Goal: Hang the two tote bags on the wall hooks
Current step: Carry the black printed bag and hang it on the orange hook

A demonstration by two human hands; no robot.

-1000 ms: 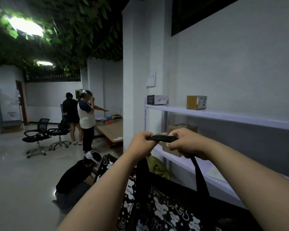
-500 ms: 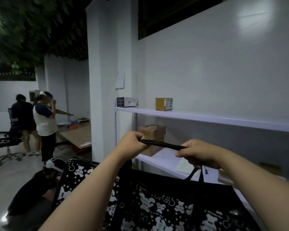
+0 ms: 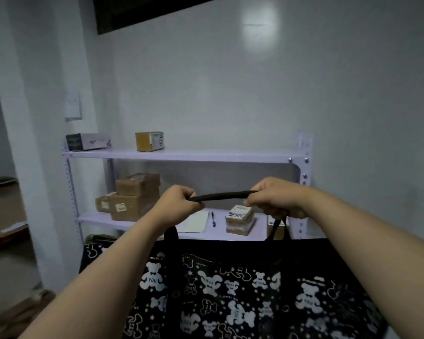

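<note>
Both hands were raised at chest height in front of a white shelf unit [image 3: 181, 156]. Left hand [image 3: 179, 201] and right hand [image 3: 274, 199] each had fingers clamped on the black strap [image 3: 220, 195], which ran taut and nearly level between the fists. Judgement: the strap was stretched open into a straight span so it could be dropped over a hook.

The tote bag [image 3: 230, 289], black with white bear print, hung below the fists at 6 o'clock, its top edge level and covering the lower frame. Weight seemed shared evenly; neither side sagged.

No wall hooks showed anywhere; the wall [image 3: 230, 94] above the shelf at 12 o'clock looked bare. The second tote was not in view either.

Behind the strap, on the lower shelf: cardboard boxes [image 3: 132, 199] at 9 o'clock, a sheet of paper [image 3: 196, 222], a pen [image 3: 213, 218], and a taped parcel [image 3: 239, 220].

Judgement: carrying stage, nothing hung yet; hooks must first be found.
</note>
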